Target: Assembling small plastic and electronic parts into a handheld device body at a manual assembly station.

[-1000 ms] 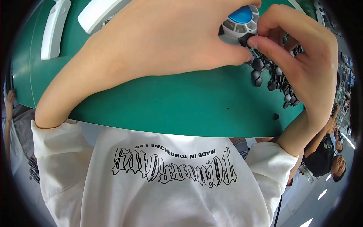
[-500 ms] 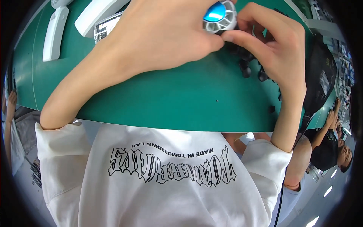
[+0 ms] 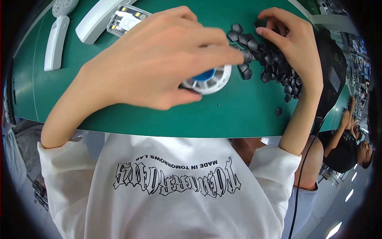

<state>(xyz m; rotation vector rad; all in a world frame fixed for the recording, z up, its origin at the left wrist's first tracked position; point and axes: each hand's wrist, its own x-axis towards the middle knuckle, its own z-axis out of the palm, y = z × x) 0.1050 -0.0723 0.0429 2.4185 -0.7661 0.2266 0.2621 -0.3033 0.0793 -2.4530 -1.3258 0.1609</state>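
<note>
My left hand [image 3: 159, 59] is closed around a round white spoked part [image 3: 217, 84] with a shiny blue centre, held low over the green table. Its fingers cover much of that part and are slightly blurred. To the right, the thumb and forefinger of my right hand [image 3: 292, 42] pinch a small black piece [image 3: 259, 24], partly hidden by the fingertips. Below and beside that hand spreads a heap of small black five-sided pieces [image 3: 274, 59]. One loose black piece [image 3: 278, 111] lies nearer the table's front edge.
At the left lies a white handheld device [image 3: 56, 44] with a round perforated head. Beside it are a white curved housing [image 3: 89, 28] and a clear-fronted module [image 3: 123, 20] with yellow spots. A black mesh bag [image 3: 332, 75] and cable are at the right; people sit on both sides.
My left hand has brought the round part nearer to me and leftward, away from my right hand. My right hand is now at the black pieces, with one between its fingertips.
</note>
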